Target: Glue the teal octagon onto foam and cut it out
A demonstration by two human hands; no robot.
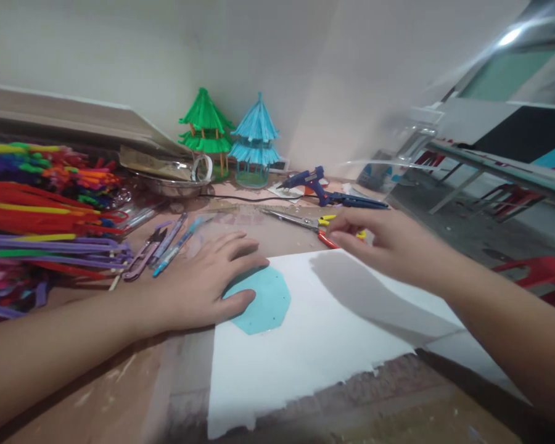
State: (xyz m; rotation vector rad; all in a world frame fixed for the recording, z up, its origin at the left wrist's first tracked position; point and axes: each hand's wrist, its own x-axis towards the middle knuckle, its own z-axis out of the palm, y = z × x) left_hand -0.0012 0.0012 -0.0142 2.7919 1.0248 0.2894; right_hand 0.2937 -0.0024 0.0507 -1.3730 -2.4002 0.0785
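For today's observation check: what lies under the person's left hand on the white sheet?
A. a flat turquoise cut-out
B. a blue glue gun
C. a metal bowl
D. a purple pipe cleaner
A: the left hand rests flat on the turquoise cut-out, which lies on the white sheet.

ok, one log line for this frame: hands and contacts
left hand: flat on teal cutout, white sheet | right hand: open, at scissors | glue gun: idle

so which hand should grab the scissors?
Right. The right hand hangs beside the scissors, fingers at the handles. The left hand lies flat on the teal cutout.
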